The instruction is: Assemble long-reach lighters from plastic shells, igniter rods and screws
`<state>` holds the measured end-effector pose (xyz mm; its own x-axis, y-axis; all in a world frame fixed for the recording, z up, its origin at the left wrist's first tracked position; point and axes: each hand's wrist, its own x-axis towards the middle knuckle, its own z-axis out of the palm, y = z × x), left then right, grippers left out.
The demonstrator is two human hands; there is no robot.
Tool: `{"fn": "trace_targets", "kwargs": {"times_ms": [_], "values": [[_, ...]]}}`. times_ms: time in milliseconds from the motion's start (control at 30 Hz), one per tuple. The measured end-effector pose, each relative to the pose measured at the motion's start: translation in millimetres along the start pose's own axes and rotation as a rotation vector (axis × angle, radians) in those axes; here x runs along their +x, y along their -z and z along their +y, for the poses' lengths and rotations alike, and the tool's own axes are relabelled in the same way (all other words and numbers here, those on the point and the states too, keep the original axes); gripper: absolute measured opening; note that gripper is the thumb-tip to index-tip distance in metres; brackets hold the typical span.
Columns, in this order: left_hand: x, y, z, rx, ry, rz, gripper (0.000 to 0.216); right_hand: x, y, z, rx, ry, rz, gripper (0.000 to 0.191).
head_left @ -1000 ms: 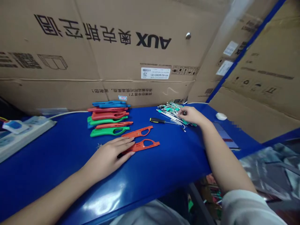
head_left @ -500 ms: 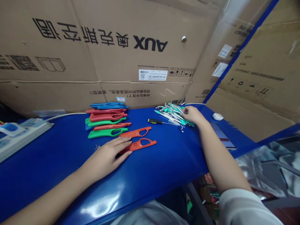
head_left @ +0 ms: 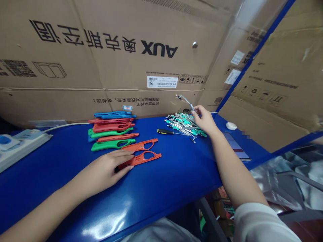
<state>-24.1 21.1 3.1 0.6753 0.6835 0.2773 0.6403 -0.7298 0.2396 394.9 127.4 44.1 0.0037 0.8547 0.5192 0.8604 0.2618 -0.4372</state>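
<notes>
My left hand [head_left: 111, 168] has its fingers on the far side and its thumb on the near side of an orange lighter shell half [head_left: 148, 157], which lies on the table. A second orange lighter shell half [head_left: 140, 146] lies just behind it. Above a pile of lighter igniter parts [head_left: 180, 122], metal tubes with wires and teal pieces, my right hand [head_left: 205, 120] is closed on one wired lighter igniter tube [head_left: 191, 106]. That tube points up and to the left. The grip hides its lower end.
Red, green, orange and blue lighter shells [head_left: 113, 129] are stacked at the back left. A yellow-black screwdriver [head_left: 165, 131] lies beside the pile. A power strip [head_left: 25, 141] stands at far left, a phone [head_left: 237, 148] and white case [head_left: 231, 126] at right. Cardboard walls [head_left: 106, 74] border the table.
My right hand has lifted a wired igniter tube out of the pile. My left hand stays on the orange shell half. The view has shifted slightly.
</notes>
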Motion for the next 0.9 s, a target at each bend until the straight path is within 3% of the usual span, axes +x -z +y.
{"fn": "trace_targets", "kwargs": {"times_ms": [200,367,567,800,900], "values": [[-2.7,-0.6,-2.4,-0.053,0.115,0.043,0.048,-20.9,-5.1,-44.3,0.186,0.37,-0.145,0.018],[0.7,2.5,17.1,-0.181,0.319,0.318,0.089,-44.9,-15.8,-80.7,0.292,0.527,-0.325,0.011],[-1.3,-1.5,27.3,-0.204,0.266,0.303,0.067,-62.9,-25.1,-98.2,0.316,0.575,-0.553,0.015],[-5.3,-4.0,29.7,-0.22,0.184,0.39,0.043,-60.9,-30.9,-96.8,0.316,0.491,-0.587,0.018],[-4.3,1.8,33.6,-0.251,0.18,0.419,0.026,-58.1,-30.1,-96.9,0.362,0.529,-0.643,0.014]]}}
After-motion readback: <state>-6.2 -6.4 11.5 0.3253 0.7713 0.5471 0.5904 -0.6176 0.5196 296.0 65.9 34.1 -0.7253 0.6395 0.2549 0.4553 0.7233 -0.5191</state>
